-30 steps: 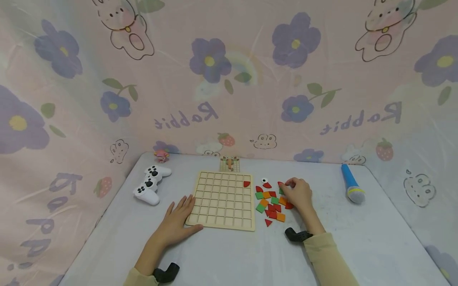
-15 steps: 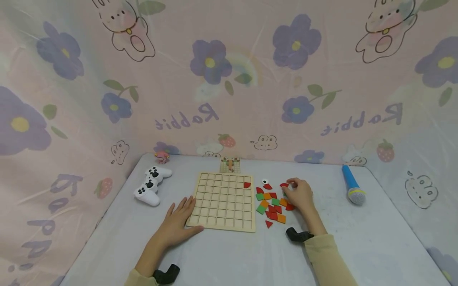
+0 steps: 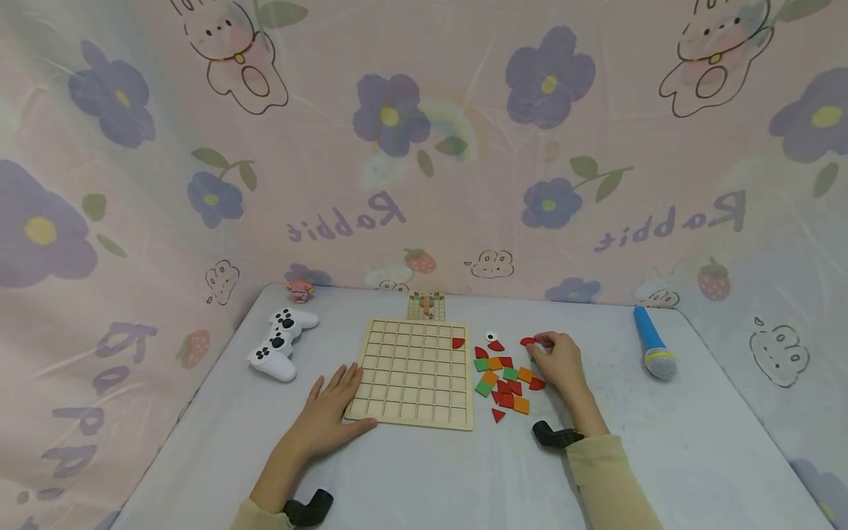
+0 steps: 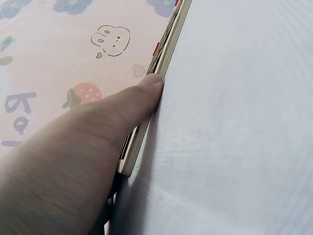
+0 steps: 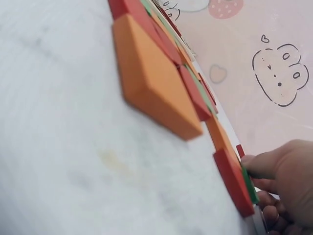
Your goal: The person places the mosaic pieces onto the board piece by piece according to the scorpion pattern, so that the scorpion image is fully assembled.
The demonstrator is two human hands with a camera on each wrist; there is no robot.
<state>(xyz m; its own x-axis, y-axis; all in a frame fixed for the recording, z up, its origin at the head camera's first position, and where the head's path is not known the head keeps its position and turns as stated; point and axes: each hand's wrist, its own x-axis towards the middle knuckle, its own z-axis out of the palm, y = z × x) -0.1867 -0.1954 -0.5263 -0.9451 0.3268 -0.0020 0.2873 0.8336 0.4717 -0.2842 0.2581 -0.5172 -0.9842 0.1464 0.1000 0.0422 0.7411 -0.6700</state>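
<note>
On a white table (image 3: 424,478), the spread left hand (image 3: 324,416) touches a pale wooden grid board (image 3: 414,375); the right hand (image 3: 559,362) pinches a red round-edged tile (image 3: 527,341) shallowly, so it could slip.

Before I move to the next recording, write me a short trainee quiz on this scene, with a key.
1. Which hand touches the grid board?
2. True or false: the blue microphone lies farther right than the right hand.
3. The piece set in the board is: A) green, B) red, C) orange.

Key: 1. The left hand; 2. True; 3. B.
</note>
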